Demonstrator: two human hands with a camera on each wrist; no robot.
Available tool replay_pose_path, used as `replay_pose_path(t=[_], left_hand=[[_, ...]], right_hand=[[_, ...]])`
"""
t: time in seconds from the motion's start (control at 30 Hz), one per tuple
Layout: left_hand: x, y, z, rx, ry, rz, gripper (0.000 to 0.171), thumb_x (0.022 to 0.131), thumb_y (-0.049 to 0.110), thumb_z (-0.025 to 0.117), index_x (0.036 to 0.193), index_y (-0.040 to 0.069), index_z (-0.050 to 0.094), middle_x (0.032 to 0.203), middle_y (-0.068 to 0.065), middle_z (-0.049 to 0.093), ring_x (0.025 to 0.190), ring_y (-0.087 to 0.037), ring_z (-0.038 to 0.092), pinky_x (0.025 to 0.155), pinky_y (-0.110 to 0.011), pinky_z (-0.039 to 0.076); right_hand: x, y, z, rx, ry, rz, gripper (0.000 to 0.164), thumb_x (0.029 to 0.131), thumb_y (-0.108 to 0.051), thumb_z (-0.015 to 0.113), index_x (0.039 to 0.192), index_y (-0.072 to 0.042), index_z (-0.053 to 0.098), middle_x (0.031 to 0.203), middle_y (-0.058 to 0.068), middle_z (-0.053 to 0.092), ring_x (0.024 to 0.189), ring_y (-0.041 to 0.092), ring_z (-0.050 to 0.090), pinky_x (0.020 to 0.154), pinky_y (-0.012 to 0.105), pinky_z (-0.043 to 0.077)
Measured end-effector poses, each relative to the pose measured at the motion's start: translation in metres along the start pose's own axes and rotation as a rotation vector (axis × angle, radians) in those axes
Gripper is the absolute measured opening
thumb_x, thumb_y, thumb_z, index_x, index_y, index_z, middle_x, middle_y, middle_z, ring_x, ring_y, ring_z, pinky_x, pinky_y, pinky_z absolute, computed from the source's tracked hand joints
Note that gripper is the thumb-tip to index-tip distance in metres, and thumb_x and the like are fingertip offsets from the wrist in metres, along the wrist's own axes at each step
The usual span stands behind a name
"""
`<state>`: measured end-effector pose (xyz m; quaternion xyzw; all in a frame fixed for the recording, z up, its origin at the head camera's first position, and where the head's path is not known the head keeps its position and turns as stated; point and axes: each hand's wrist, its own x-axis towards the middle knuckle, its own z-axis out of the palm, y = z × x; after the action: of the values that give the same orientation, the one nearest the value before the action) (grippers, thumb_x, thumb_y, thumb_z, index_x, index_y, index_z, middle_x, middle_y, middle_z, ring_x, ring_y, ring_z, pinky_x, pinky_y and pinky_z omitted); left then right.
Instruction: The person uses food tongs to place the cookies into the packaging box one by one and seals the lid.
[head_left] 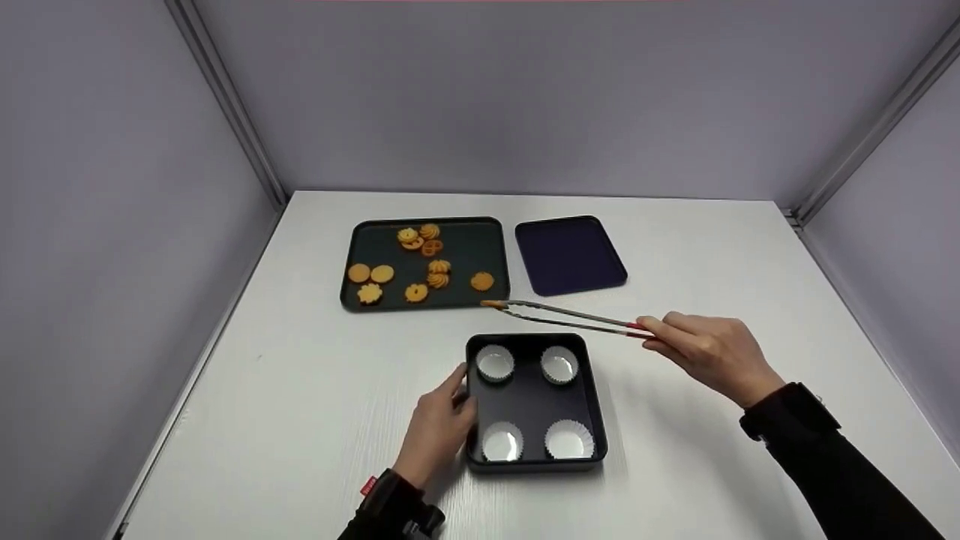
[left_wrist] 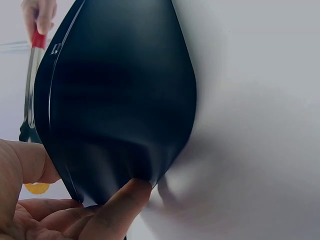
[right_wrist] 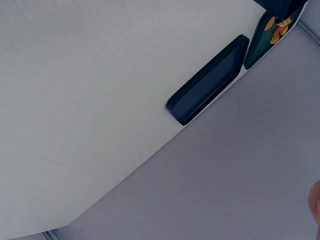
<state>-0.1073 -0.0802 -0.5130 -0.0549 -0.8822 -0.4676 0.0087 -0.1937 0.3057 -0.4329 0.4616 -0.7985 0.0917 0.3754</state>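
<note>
My left hand (head_left: 441, 420) grips the left side of a dark square baking pan (head_left: 525, 405). In the left wrist view its thumb lies by the rim and its fingers (left_wrist: 117, 210) are against the pan's outer wall. Several white paper baking cups (head_left: 559, 365) sit inside, one near each corner. My right hand (head_left: 709, 352) holds metal tongs (head_left: 570, 319) by their red handles, with a small brown piece (head_left: 493, 304), seemingly a cookie, at the tips. Those tips are above the pan, at the front edge of a dark green tray (head_left: 465, 247) bearing several cookies (head_left: 416, 292).
Right of the cookie tray lies a dark blue tray (head_left: 570, 255) with nothing on it. All of these stand on a white table (head_left: 300, 390). Grey panels (head_left: 510, 97) rise behind the table and at both sides.
</note>
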Motion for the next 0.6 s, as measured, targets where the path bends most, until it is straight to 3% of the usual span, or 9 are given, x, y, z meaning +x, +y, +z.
replay_pose_path(t=[0.27,0.6], left_hand=[[0.002,0.001,0.0,-0.002,0.013,0.0,0.055,0.096,0.008,0.063,0.149,0.0,0.05,0.123,-0.023,0.07,0.097,-0.021,0.068,0.081,-0.037,0.054],[0.002,0.001,0.0,0.025,0.037,0.008,0.055,0.095,0.009,0.064,0.147,0.0,0.053,0.116,-0.019,0.073,0.078,-0.014,0.059,0.075,-0.033,0.051]], right_hand=[[-0.008,-0.008,-0.01,0.035,-0.036,-0.014,0.033,0.105,-0.036,0.057,0.11,-0.013,0.079,0.073,-0.009,0.056,0.053,0.0,0.035,0.043,0.017,0.033],[-0.015,-0.013,-0.012,0.05,-0.081,-0.037,0.032,0.104,-0.037,0.057,0.111,-0.014,0.079,0.073,-0.011,0.055,0.053,-0.001,0.036,0.044,0.016,0.034]])
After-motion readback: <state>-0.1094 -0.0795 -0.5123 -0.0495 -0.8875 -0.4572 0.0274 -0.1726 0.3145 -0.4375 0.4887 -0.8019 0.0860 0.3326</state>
